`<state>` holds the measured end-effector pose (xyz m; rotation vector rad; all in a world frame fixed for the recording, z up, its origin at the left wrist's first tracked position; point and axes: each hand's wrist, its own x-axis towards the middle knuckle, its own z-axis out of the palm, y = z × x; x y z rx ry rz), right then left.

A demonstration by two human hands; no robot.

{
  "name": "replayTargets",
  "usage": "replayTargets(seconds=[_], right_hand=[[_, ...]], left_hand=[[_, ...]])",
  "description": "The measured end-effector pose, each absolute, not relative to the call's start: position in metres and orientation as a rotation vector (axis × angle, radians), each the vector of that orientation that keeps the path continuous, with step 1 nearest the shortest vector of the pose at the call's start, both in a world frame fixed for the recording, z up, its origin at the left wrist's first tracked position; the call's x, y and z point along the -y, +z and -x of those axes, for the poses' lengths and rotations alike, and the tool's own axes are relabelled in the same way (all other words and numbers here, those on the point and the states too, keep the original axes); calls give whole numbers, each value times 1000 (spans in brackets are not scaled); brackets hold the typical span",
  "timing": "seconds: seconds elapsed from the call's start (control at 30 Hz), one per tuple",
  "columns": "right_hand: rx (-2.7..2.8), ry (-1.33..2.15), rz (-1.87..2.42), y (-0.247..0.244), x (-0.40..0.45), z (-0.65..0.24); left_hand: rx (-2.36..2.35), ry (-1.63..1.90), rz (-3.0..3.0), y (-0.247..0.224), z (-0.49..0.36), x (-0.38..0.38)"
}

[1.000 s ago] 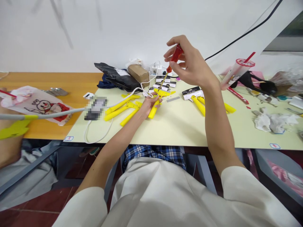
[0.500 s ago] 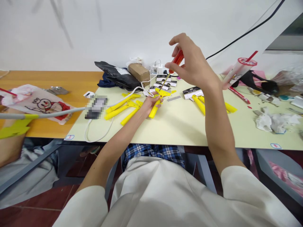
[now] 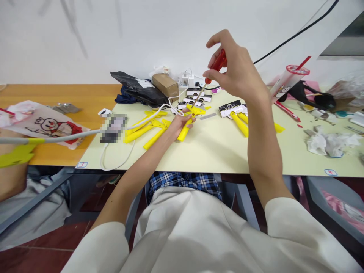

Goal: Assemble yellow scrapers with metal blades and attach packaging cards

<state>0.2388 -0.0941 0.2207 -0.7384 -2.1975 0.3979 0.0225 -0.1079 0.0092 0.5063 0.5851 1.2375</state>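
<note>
The left hand [image 3: 183,125] is closed around a yellow scraper [image 3: 184,132] just above the table [image 3: 210,157], its handle slanting down toward the person and its head pointing away. The right hand [image 3: 234,72] is higher up, thumb and fingers pinching the handle of a red screwdriver [image 3: 218,62], with at least 1 finger lifted clear of it. The shaft runs down at a slant to the scraper's head; from where I stand I can't tell whether the tip is seated in a screw or only touching the plastic.

To do this well, I'd want the screwdriver in line with whatever it is turning, since a leaning shaft could slip out of the slot. Those 2 hands depend on each other: the left should hold the head firm against the turn, with its fingers out of the tip's path, while the right presses down lightly before it twists. A fingertip hold suits quick spinning, I'd judge, but a fuller grip would give more force if the screw is stiff. Resting the scraper on the table might steady it too.

The white cable [image 3: 155,117] comes very near the left hand, so I'd nudge it aside. More yellow tools [image 3: 155,141] lie to the left, and a thin grey strip [image 3: 208,116] lies just beyond the scraper's right side, worth leaving flat and away from the wrists
</note>
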Motion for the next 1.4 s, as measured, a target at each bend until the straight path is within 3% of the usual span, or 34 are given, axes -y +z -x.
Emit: replayTargets(seconds=[0.17,0.37,0.53,0.8,1.03,1.23,1.4], right_hand=[[2199,542,692,222,99,-239],[2137,354,660,211,91,-234],[2139,605,653,210,92,-233],[2103,255,652,209,73,-237],[2186,488,611,209,83,-229],[2115,334,721,207,76,-230],[2157,468,618,205,80,-232]], left_hand=[[-622,1206,-463,13,-25,111],[-616,1194,-519,10,-25,110],[-616,1180,-550,8,-26,110],[-640,1190,-543,10,-28,111],[-641,1186,-543,10,-28,111],[-660,1172,-534,10,-28,110],[-653,1163,-544,9,-29,111]])
